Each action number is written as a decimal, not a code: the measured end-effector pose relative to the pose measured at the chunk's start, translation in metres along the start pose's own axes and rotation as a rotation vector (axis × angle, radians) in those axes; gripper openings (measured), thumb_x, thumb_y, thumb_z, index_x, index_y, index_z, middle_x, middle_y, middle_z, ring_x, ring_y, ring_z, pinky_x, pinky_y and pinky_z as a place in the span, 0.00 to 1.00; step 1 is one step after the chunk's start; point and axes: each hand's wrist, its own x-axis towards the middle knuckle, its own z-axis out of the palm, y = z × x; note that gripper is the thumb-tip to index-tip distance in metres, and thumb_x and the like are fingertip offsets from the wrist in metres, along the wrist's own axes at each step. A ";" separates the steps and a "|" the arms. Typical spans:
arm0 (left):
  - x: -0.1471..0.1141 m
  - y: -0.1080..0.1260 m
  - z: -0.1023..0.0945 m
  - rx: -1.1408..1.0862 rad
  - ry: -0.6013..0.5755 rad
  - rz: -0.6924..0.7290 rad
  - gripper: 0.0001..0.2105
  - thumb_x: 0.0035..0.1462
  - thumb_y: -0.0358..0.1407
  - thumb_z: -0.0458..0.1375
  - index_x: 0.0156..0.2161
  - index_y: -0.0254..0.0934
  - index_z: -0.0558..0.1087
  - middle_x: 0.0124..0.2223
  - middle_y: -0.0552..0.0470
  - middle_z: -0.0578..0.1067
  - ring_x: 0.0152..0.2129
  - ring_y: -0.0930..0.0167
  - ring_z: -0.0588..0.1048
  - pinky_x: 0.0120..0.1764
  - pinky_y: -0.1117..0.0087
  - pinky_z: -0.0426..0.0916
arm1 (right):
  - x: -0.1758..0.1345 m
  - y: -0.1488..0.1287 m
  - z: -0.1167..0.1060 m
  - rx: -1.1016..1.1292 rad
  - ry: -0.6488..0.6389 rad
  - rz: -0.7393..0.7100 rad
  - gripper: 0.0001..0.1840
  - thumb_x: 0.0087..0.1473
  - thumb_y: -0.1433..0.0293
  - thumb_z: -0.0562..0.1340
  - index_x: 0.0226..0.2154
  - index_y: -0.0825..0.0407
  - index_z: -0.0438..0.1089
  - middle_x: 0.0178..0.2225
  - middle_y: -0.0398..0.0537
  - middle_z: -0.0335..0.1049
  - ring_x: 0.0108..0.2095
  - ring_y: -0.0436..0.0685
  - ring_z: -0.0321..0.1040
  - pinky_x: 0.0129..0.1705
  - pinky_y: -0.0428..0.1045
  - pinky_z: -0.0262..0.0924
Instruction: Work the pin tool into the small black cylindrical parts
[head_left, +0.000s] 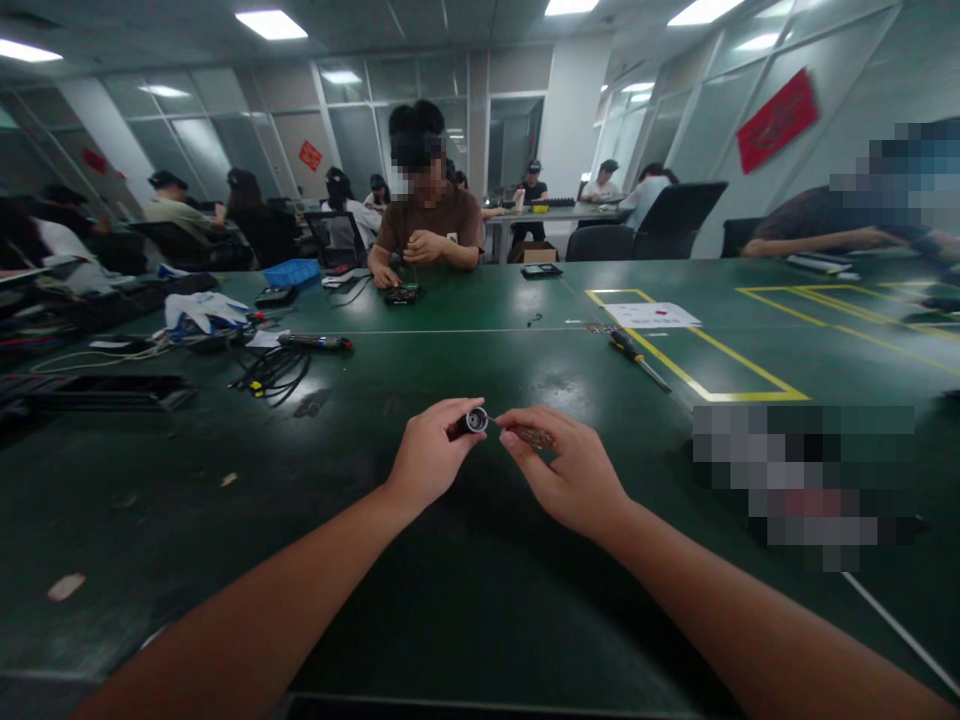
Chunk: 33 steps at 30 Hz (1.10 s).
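My left hand (429, 452) is closed around a small dark cylinder with a silvery rim (476, 420), its round end facing me. Inside that rim some detail shows, too small to make out. Between the fingers of my right hand (568, 462) is a slim tool with a thin metal tip and a brownish, see-through-looking handle (534, 436); it looks like a small screwdriver. Its tip points left and ends close beside the rim; whether it touches, I cannot tell. Both hands are held above the green table (450, 620).
A yellow-and-black screwdriver (637, 358) lies right of centre, near a paper sheet (652, 315) and yellow tape outlines. Left are black cables (274, 372), a pen-like tool (315, 342), white-blue gloves (202, 312) and a blue basket (291, 272). A person (427, 220) works opposite.
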 end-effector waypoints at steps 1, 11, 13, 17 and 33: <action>0.000 0.001 0.000 0.009 0.002 0.003 0.18 0.55 0.27 0.66 0.52 0.42 0.79 0.52 0.48 0.80 0.48 0.65 0.79 0.53 0.59 0.75 | 0.000 0.000 0.000 -0.002 0.001 0.002 0.09 0.64 0.70 0.60 0.44 0.50 0.75 0.38 0.49 0.78 0.37 0.55 0.75 0.39 0.50 0.69; 0.001 0.000 -0.002 0.035 0.013 0.031 0.19 0.56 0.28 0.66 0.52 0.42 0.79 0.53 0.48 0.80 0.49 0.64 0.79 0.56 0.57 0.73 | -0.001 0.000 -0.001 0.010 0.016 0.006 0.08 0.63 0.69 0.60 0.41 0.49 0.75 0.36 0.47 0.78 0.35 0.56 0.76 0.39 0.51 0.69; 0.001 -0.001 -0.001 0.045 0.013 0.037 0.18 0.56 0.28 0.66 0.52 0.43 0.79 0.52 0.49 0.80 0.49 0.64 0.79 0.56 0.57 0.73 | -0.001 0.000 0.000 0.015 0.008 0.011 0.08 0.63 0.69 0.61 0.41 0.50 0.75 0.36 0.47 0.78 0.35 0.56 0.76 0.39 0.51 0.69; 0.001 0.001 -0.002 0.056 0.023 0.033 0.18 0.56 0.28 0.66 0.52 0.42 0.79 0.52 0.48 0.80 0.49 0.65 0.79 0.56 0.58 0.73 | -0.001 0.000 0.000 0.015 0.016 0.009 0.07 0.62 0.70 0.61 0.41 0.51 0.75 0.36 0.47 0.78 0.35 0.55 0.76 0.39 0.50 0.68; 0.001 0.004 -0.004 0.092 0.026 0.084 0.18 0.57 0.27 0.65 0.51 0.43 0.79 0.52 0.48 0.80 0.49 0.64 0.79 0.57 0.56 0.73 | -0.001 -0.002 -0.001 0.008 0.024 0.010 0.08 0.62 0.70 0.60 0.41 0.49 0.76 0.36 0.48 0.79 0.35 0.56 0.76 0.38 0.51 0.69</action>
